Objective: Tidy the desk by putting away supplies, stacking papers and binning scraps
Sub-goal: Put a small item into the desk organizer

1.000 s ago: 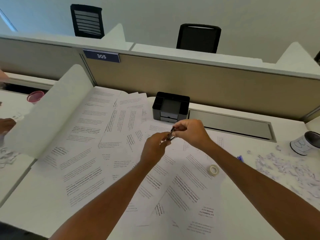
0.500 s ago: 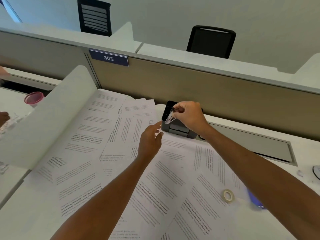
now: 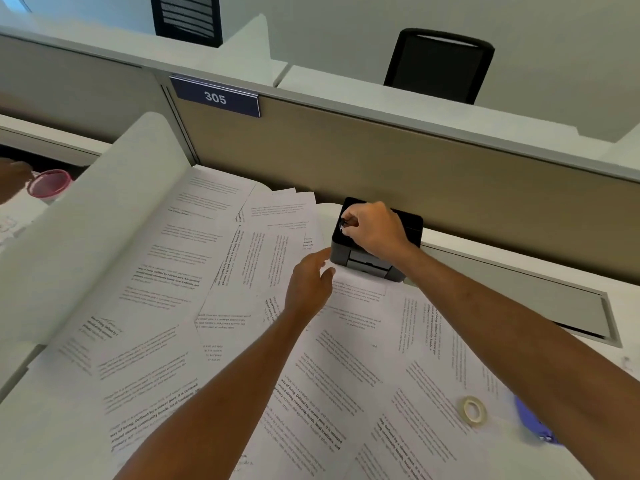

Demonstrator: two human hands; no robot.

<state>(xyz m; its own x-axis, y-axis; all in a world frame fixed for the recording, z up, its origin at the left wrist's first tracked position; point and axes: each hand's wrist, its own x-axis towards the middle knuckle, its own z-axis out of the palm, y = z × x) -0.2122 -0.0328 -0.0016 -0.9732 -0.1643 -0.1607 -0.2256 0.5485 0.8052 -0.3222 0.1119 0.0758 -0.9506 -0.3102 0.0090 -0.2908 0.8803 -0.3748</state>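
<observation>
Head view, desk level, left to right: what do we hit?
Order: pink cup → left hand → black organizer → tape roll → blue object. Skipped the right hand: pinching a small dark item, it overlaps the organizer.

Left grip, right grip bare; forearms bare.

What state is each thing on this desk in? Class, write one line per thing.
black organiser: upright, by the partition.
printed papers: spread loose, overlapping, unstacked.
right hand: fingers pinch a small dark item over the black organiser.
left hand: open, holding nothing, over the printed papers.
tape roll: lying flat on the printed papers.
purple item: blurred, state cannot be told.
</observation>
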